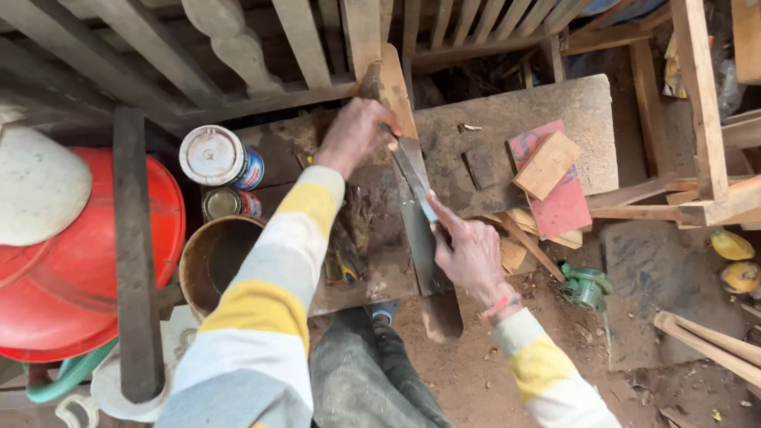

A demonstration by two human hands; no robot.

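From my remote seat I see the biggest thing first: a red plastic tub [95, 261], well off to the left of my left hand's fingers, with a dark wooden plank [136, 254] lying across it and a white rounded lid-like piece [36, 186] resting on its rim; I cannot tell what the tub holds. Nearer those fingers stands a brown bucket [212, 265], whose inside looks dark and shadowed, so its contents are unclear. Just above it sit two tins: a larger one with a white lid [214, 156], shut, and a smaller one [226, 203] with a dull metal top.

The tabletop [515, 119] is a rough, stained wooden slab. To the right of my right fingers lie a red board [564, 202] and a pale wood offcut [547, 164] on top of it. Wooden slats and furniture frames [697, 103] crowd the top and right; the floor [476, 364] is bare reddish dirt, with a small green tool [585, 285] lying on it.

My left hand [354, 135] is curled shut around the upper end of a long flat metal blade [418, 214]. My right hand [469, 252] presses on it lower down, fingers [441, 208] mostly straight and flat against the metal rather than wrapped. The blade runs slantwise between the two hands over the tabletop's near edge.
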